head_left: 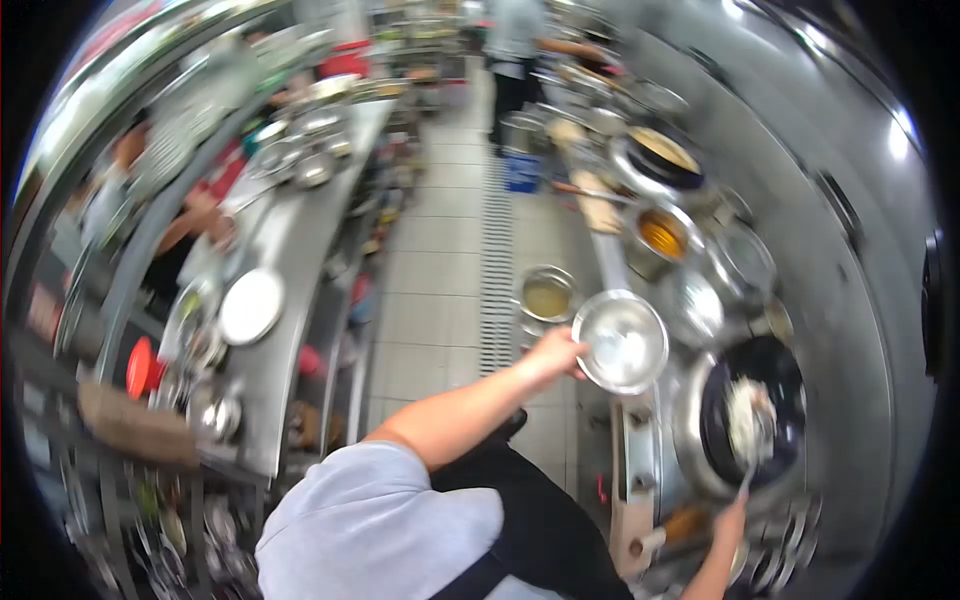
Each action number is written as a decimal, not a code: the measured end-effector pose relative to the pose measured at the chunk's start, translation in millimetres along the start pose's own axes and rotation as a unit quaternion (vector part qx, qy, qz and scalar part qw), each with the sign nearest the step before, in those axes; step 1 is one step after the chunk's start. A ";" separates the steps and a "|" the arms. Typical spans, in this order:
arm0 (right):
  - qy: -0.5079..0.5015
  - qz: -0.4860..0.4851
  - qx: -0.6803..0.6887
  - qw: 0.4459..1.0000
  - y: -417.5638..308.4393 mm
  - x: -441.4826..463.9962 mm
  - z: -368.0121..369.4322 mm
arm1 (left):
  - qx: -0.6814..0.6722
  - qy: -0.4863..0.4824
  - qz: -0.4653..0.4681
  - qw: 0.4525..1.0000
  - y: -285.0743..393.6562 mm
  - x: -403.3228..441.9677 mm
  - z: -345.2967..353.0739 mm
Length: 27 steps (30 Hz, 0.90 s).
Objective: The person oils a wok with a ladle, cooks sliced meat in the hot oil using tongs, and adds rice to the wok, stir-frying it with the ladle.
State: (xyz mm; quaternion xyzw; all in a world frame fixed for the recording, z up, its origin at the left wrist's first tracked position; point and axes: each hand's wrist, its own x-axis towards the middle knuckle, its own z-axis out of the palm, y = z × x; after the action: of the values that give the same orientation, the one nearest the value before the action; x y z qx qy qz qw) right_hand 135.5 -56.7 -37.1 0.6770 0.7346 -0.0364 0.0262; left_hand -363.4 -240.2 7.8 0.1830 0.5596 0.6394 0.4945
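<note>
The kitchen is narrow, with a tiled floor point(432, 260) and a drain grate point(497, 270) down the middle, a metal counter point(262, 400) at left and a steel wall point(850, 300) at right. Right of center, the left hand point(556, 354) grips the rim of a metal bowl point(622, 342). At lower right, the right hand point(732, 515) is closed around a ladle point(750, 472) in a wok point(697, 430) holding white food point(742, 418). A co-worker point(515, 50) stands at upper center.
</note>
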 end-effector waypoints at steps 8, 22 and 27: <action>-0.031 -0.089 -0.021 0.995 -69.2 36.0 1.0 | -0.201 0.252 -0.036 0.946 -59.9 -57.5 -161.5; -0.162 -0.365 -0.005 0.917 -324.1 -46.1 26.8 | -0.295 0.609 0.169 0.716 51.7 -104.6 -504.9; -0.217 -0.457 -0.022 0.863 -405.1 -92.0 33.5 | -0.370 0.507 0.203 0.752 49.6 -115.7 -524.5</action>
State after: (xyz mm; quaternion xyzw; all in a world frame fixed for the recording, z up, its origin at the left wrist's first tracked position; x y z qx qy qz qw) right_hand -261.0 -183.7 -55.2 0.2401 0.9378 -0.1740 0.1805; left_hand -746.2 -611.8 -71.7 -0.2559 0.3975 0.8808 0.0263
